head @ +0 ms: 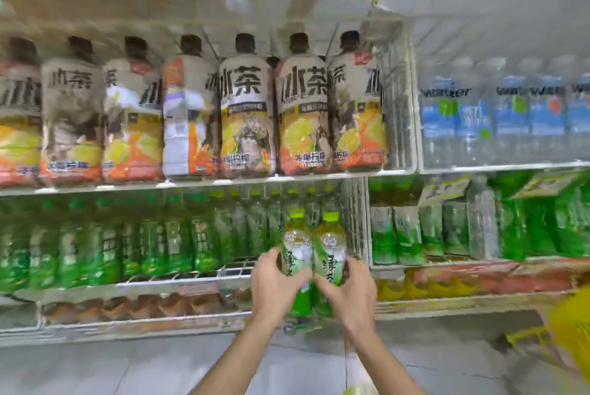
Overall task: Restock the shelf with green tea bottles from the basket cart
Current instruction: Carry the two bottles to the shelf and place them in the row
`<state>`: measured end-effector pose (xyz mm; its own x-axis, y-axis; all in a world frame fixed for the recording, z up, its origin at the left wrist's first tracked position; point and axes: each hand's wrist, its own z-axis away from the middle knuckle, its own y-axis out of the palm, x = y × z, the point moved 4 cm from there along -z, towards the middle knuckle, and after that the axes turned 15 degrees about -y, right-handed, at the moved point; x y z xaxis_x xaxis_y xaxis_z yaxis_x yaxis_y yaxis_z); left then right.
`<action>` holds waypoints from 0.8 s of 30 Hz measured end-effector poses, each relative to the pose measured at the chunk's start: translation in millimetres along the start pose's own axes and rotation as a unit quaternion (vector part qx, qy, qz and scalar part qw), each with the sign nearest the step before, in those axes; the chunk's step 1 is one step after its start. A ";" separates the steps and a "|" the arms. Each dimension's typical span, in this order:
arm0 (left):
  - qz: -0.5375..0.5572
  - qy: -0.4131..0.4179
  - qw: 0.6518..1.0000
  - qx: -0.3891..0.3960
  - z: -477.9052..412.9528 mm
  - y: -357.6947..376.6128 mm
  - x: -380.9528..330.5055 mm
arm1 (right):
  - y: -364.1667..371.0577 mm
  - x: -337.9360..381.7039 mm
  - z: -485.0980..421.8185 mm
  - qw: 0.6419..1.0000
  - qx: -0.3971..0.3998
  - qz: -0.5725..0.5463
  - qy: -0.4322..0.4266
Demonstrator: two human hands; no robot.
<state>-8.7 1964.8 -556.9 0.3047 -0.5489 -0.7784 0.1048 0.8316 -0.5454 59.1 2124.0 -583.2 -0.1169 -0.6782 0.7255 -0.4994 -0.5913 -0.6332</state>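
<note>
1. Clasping one green tea bottle apiece, the left hand [275, 283] wraps the left green tea bottle [296, 262] around its labelled middle, and the right hand [349, 289] closes on the right green tea bottle [329, 259] the same way; both grips are shut tight on the bottles, fingers curled over the labels.

2. Both bottles stand upright, touching side by side, yellow-green caps at twelve o'clock, bases hanging just in front of the wire shelf [191, 279] edge.

3. Full, sealed bottles like these should feel moderately heavy and fairly stiff, though thin plastic walls may give under a hard squeeze. The glossy label sleeve looks slippery, so the waist, where the body narrows, seems the safest hold; the cap would be a poor one.

4. At nine o'clock from the hands, a row of shelved green tea bottles [178, 244] fills the wire shelf, with a bare patch of grid just beside the left hand, probably the slot to fill.

5. At twelve o'clock, above, stand iced tea bottles [245, 107]; at two o'clock, water bottles [498, 120].

6. At four o'clock a blurred yellow basket cart [568, 330] sits near the frame edge.
</note>
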 end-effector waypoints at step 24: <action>-0.010 -0.054 0.998 -0.021 -223.1 77.1 53.1 | 151.4 -143.1 -163.6 0.986 0.066 0.136 0.067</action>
<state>-195.7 1980.9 -709.6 0.4032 -0.5513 -0.7304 0.0731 0.8150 -0.5748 -140.2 2202.9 -738.8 -0.3473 -0.7619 0.5467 -0.3181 -0.4527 -0.8330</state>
